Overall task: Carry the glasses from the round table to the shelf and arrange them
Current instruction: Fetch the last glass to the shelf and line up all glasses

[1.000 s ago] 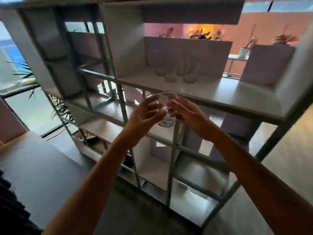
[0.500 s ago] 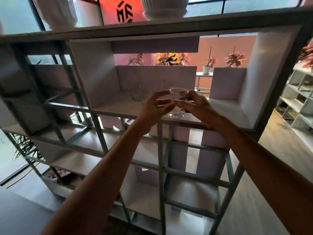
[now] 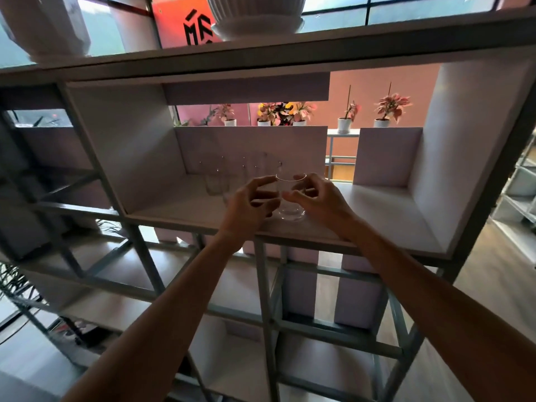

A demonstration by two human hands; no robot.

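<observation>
A clear drinking glass [image 3: 291, 203] stands upright on the board of the white shelf compartment [image 3: 377, 210], near its front edge. My left hand [image 3: 249, 206] is at its left side and my right hand [image 3: 317, 200] at its right, fingers spread, fingertips still on the glass. Several more clear glasses [image 3: 216, 179] stand close together behind and to the left, towards the compartment's back panel; they are faint and partly hidden by my left hand.
The shelf unit is a grey metal frame [image 3: 265, 285] with open compartments below and to the left. Two white pots [image 3: 256, 17] sit on the top board. Potted plants [image 3: 388, 111] stand on a ledge behind. Another shelf [image 3: 519, 198] is at the right.
The glass went from held in the air below the shelf board to standing on the board. My fingers have loosened and spread around it.
</observation>
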